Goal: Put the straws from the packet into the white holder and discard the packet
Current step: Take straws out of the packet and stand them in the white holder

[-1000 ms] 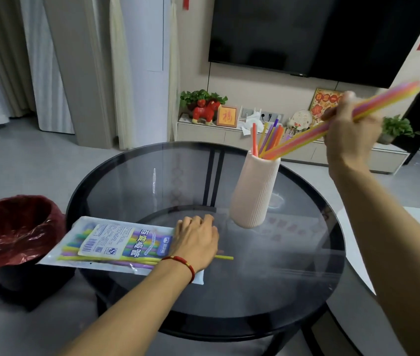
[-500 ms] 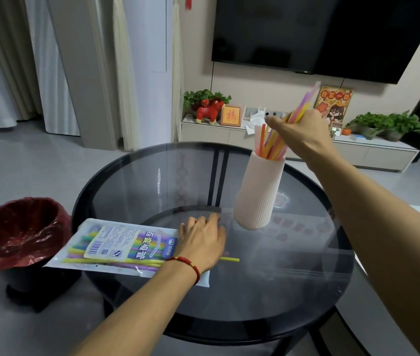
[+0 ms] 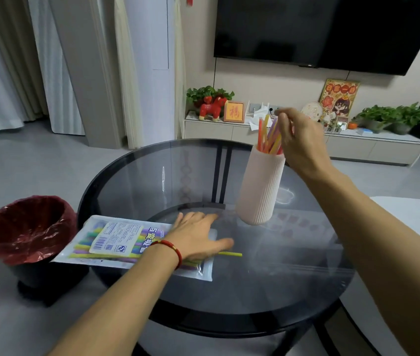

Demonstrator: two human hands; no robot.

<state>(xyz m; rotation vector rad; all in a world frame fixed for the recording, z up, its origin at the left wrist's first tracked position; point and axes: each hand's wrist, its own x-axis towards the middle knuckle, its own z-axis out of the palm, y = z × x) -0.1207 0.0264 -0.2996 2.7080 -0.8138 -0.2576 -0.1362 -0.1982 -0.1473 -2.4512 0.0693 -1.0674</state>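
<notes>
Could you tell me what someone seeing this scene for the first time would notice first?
Probably the bright straws fanning out of the white holder at the far side of the round glass table, with the right hand at their tops. Next, the left hand lying flat on the colourful straw packet at the table's near left edge. A red-lined bin stands on the floor just left of it.

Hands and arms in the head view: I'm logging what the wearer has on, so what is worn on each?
Both forearms are bare, with no sleeves, gloves or watch in view. The left hand has a thin red cord bracelet around its wrist. The right hand and its wrist show nothing worn.
</notes>
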